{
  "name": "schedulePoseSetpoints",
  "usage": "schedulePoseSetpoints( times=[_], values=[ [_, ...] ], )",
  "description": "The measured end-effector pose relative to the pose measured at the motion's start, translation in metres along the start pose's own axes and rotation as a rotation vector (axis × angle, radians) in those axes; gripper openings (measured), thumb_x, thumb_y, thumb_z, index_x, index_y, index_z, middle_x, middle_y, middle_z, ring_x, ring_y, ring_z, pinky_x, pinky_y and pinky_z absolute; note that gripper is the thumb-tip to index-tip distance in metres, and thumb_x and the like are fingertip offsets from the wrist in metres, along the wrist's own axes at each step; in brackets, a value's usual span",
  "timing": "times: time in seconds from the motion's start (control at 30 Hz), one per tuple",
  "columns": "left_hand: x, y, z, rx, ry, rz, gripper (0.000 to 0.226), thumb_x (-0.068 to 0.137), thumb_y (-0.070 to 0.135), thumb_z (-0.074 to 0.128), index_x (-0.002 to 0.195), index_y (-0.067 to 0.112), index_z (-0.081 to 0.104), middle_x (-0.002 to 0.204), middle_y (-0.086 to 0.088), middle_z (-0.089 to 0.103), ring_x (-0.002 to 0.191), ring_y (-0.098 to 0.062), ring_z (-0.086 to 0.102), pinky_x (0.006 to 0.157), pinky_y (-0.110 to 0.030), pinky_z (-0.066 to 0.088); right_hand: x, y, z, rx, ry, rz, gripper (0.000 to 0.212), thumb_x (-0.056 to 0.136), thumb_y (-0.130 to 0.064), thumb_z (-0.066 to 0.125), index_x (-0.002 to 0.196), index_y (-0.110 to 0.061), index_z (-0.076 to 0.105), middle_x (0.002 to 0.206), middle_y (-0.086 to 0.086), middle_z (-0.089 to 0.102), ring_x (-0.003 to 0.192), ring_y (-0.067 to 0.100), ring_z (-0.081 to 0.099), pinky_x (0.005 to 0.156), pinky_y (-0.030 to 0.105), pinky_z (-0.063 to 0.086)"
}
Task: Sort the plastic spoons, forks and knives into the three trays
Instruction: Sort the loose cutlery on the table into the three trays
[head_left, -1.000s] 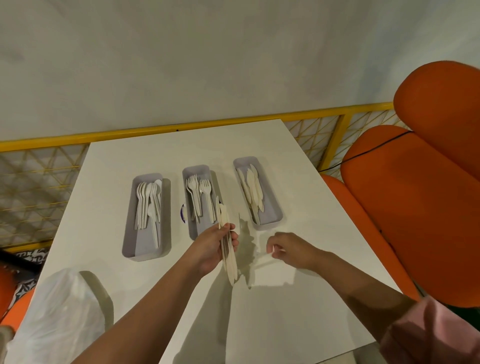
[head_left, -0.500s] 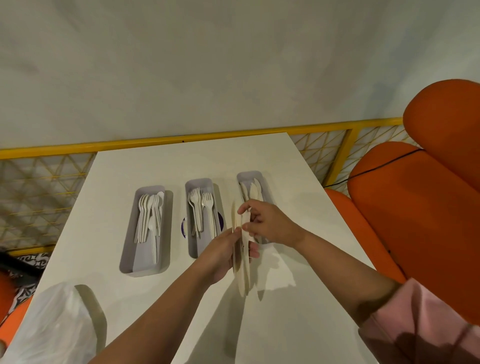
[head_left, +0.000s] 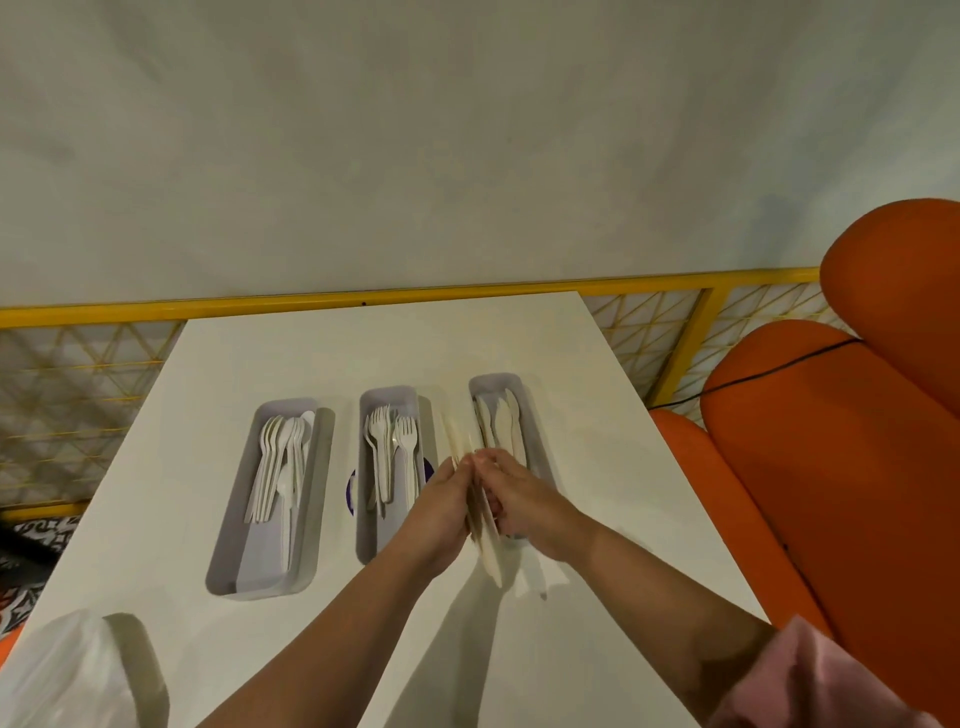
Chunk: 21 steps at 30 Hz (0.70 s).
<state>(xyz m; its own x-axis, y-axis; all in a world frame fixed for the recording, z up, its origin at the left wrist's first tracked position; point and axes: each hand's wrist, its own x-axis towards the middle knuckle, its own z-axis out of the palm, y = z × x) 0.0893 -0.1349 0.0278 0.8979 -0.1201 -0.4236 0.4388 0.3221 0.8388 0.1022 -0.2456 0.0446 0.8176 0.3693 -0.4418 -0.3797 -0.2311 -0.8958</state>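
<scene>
Three grey trays stand side by side on the white table (head_left: 597, 467). The left tray (head_left: 244, 571) holds white spoons (head_left: 280, 462), the middle tray (head_left: 366, 540) holds forks (head_left: 389, 441), the right tray (head_left: 480, 384) holds knives (head_left: 501, 426). My left hand (head_left: 441, 504) grips a bundle of cream plastic knives (head_left: 488, 551) between the middle and right trays. My right hand (head_left: 519, 499) meets it from the right, fingertips pinching the same bundle. The hands hide the bundle's middle.
A crumpled white plastic bag (head_left: 67, 675) lies at the table's near left corner. An orange padded seat (head_left: 841, 467) stands close on the right. A yellow railing (head_left: 363, 299) runs behind the table's far edge. A purple disc (head_left: 353, 488) peeks out beside the middle tray.
My right hand came from the table on the right over to the bundle and now closes in against my left hand. The bundle shifted slightly right, toward the knife tray.
</scene>
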Motion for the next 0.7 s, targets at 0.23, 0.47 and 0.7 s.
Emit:
schedulePoseSetpoints(
  times=[0.23,0.47,0.7],
  values=[
    [0.019,0.014,0.006,0.251,0.085,0.093,0.028,0.101,0.028,0.033,0.102,0.009,0.053,0.061,-0.006,0.059,0.042,-0.018,0.051,0.035,-0.022,0.034,0.011,-0.003,-0.007,0.183,-0.134,0.004,0.022,0.102,-0.028,0.034,0.117,-0.032,0.049,0.093,0.010,0.063,0.064,0.021,0.060,0.060,0.030,0.048],
    [0.054,0.013,0.008,0.335,0.141,0.057,0.025,0.101,0.028,0.036,0.104,0.009,0.053,0.075,0.002,0.054,0.068,-0.010,0.051,0.061,-0.020,0.039,0.036,0.001,-0.020,0.152,0.001,0.015,0.025,0.101,-0.017,0.038,0.112,-0.004,0.057,0.062,0.004,0.048,0.047,0.011,0.044,0.046,0.022,0.037],
    [0.082,0.002,-0.001,0.580,0.219,0.049,0.032,0.097,0.023,0.046,0.126,0.010,0.048,0.115,-0.004,0.049,0.094,-0.014,0.048,0.071,-0.020,0.039,0.078,0.003,-0.046,0.111,0.265,0.051,0.015,0.098,-0.007,0.035,0.102,-0.004,0.050,0.064,0.006,0.044,0.049,0.013,0.039,0.043,0.022,0.035]
  ],
)
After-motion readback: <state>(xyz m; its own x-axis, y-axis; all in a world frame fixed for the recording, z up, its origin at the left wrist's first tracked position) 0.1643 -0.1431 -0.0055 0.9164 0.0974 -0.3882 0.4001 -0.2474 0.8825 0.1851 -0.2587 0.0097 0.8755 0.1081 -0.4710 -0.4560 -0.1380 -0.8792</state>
